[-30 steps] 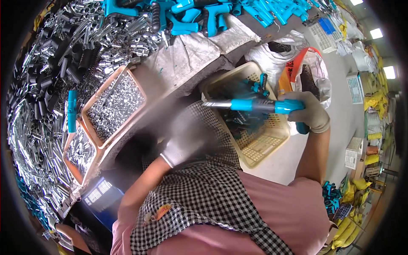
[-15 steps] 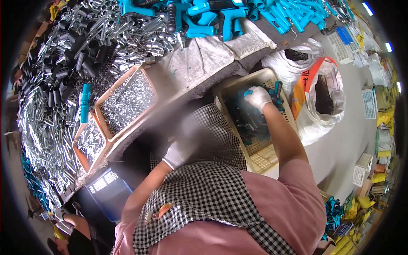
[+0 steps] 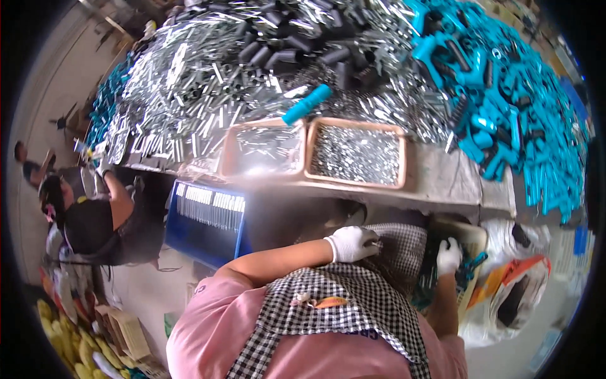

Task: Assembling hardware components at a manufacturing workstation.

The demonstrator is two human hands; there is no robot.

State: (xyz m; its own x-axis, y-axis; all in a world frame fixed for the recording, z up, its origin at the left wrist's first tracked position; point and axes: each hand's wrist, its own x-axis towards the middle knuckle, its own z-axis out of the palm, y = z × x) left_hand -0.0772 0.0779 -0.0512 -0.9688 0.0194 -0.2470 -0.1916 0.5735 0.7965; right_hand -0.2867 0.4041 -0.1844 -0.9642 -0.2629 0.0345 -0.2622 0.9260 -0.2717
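1 white-gloved left hand, loosely curled above the checked apron, nearer the body than the near edge of the worktop; 1 white-gloved right hand inside the cream crate, fingers parted. Well apart from each other, with nothing visible clamped in either; cannot tell what hides beneath the curled fingers, or whether the palm inside the crate touches anything. Teal-and-black pieces just beside that palm, along the crate's right edge, with darker teal ones toward the left edge.

For a good reach, in judgement: go in steeply from above, clear of the crate's edges, and close on 1 piece only, around the thickest part, thumb opposite fingers. Ease loose from the neighbours before lifting, given the likely tangle of such odd shapes. Lift straight up past the rim rather than sideways, to avoid catching the white sack just beyond the crate's right edge. Best to leave the left hand low and relaxed, ready to steady.

Mind the worktop too: at its near edge, 2 pinkish trays side by side, holding small metal parts, and 1 teal tube askew by their adjoining far corners. Better to reach around these than over.
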